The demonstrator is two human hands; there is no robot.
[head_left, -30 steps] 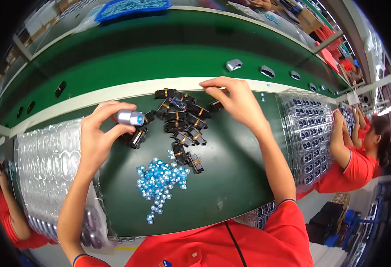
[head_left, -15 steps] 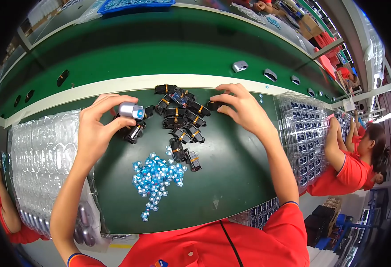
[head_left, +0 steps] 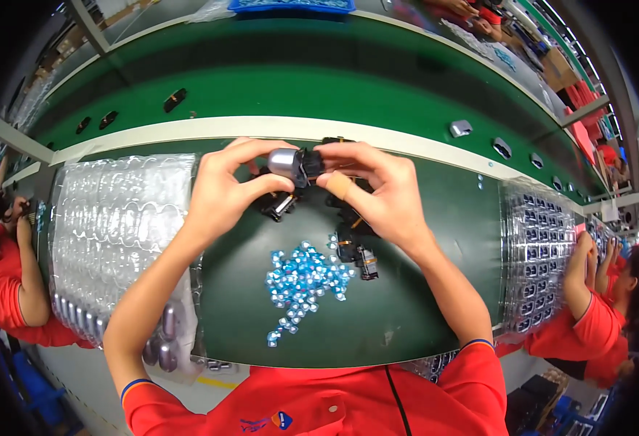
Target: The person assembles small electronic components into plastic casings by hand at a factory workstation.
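In front of me my left hand [head_left: 221,187] grips a rounded silver-grey plastic housing [head_left: 282,160] between thumb and fingers. My right hand [head_left: 383,190], with a tan band around its thumb, pinches a black plastic part [head_left: 309,166]. The two pieces meet end to end; whether the black one sits inside the housing I cannot tell. Beneath my hands lie several black assemblies [head_left: 366,262] with orange bands, partly hidden by the fingers. One black assembly [head_left: 278,206] rests just below the housing. Closer to me is a heap of small blue-and-white pieces [head_left: 306,279].
Clear plastic trays [head_left: 123,203] lie at left, with grey housings [head_left: 168,323] near their front. Trays of dark parts [head_left: 541,251] stand at right, beside a co-worker's arm [head_left: 579,269]. Beyond the white rail [head_left: 261,128], a green belt carries black parts [head_left: 175,99] and grey housings [head_left: 461,128].
My right hand has come left from the far side of the pile with a black part, meeting the grey housing in my left hand. The whole view has shifted too.
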